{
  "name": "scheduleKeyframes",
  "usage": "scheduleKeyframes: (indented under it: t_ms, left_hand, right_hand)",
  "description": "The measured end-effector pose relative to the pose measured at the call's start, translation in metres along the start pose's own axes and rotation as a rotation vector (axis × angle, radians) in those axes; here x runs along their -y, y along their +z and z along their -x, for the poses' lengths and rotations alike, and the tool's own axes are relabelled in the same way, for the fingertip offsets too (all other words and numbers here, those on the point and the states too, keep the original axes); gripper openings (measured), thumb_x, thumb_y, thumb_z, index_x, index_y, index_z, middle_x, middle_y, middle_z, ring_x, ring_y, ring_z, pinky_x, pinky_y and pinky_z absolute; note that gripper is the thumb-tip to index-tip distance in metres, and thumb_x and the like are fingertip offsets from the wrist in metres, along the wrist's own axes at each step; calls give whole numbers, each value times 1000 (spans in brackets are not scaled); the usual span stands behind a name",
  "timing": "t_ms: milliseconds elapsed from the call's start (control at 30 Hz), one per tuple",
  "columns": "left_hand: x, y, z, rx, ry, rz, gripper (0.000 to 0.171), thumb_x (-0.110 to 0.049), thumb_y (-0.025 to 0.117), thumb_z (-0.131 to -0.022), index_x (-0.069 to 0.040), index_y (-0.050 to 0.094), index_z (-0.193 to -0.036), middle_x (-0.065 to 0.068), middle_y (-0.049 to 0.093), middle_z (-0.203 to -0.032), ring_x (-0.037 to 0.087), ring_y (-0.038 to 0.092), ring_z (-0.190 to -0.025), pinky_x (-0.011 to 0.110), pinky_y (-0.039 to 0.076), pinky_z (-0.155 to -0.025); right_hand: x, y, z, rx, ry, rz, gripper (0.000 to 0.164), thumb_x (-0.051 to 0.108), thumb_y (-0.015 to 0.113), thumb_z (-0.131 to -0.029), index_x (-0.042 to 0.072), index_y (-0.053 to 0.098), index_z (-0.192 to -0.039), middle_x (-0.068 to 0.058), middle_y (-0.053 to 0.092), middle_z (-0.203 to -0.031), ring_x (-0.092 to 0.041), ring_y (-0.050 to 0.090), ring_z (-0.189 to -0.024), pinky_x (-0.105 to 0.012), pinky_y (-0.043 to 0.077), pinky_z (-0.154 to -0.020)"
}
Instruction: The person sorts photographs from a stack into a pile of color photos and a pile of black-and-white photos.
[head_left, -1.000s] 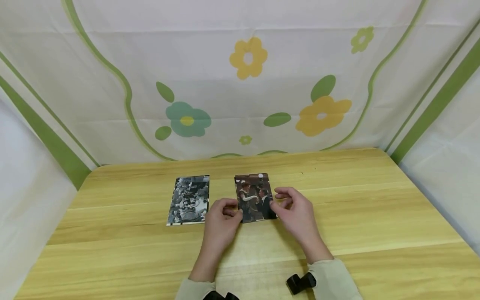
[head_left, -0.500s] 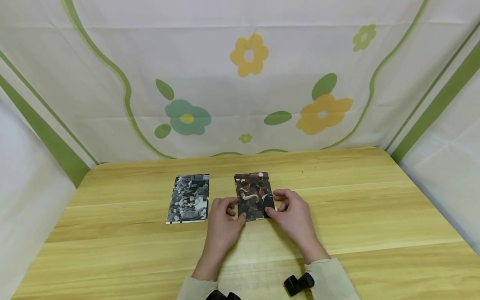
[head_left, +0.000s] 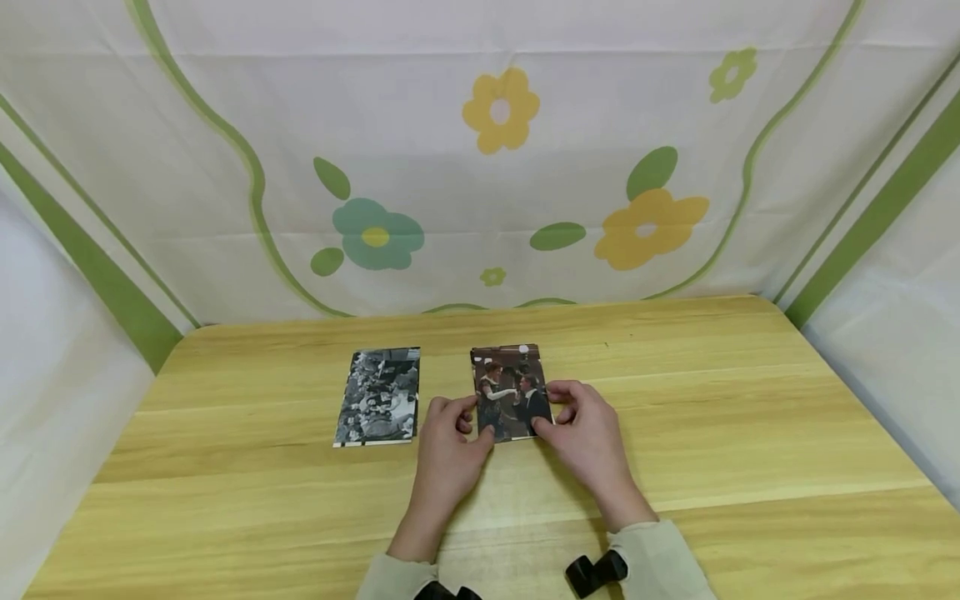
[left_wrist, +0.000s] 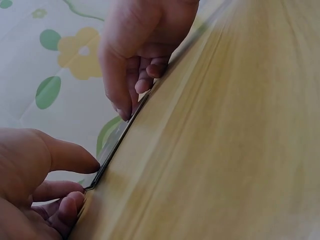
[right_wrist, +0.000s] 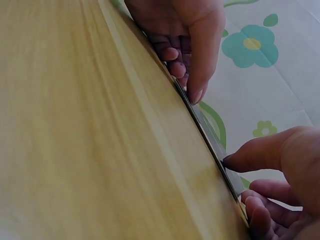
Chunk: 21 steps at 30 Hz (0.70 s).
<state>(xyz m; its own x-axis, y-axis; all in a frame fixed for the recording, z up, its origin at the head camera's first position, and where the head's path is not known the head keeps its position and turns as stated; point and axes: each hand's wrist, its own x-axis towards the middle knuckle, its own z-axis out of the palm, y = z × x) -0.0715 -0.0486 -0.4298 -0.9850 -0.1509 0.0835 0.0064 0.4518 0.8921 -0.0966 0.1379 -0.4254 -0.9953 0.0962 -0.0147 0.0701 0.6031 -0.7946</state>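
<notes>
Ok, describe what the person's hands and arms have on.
The left hand and right hand are bare: no gloves or rings show. The left sleeve and right sleeve are plain pale beige. A blocky black gadget shows beside each sleeve's end, the left one partly out of frame.

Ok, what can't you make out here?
Head view: what lies beneath the colour photo, which covers it.
Head view: dark specks on the table, too small to identify.
Head view: rest of right sleeve, cut off by bottom edge.
Both wrist views: the photo's image, turned nearly edge-on.
</notes>
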Motion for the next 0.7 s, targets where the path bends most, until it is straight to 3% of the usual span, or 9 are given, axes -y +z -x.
scheduleKeyframes:
  t_ms: [700]
  left_hand:
    - [1, 2, 1, -33, 10, -5, 42, -4, 85, -85, 3, 75, -125, 8, 57, -95, 13, 49, -80, 22, 43, -70]
  right_hand:
    - [0, 4, 5, -39, 10, -15, 45, 14, 87, -85, 10, 74, -128, -9, 73, -118, -18, 61, -90, -30, 47, -77]
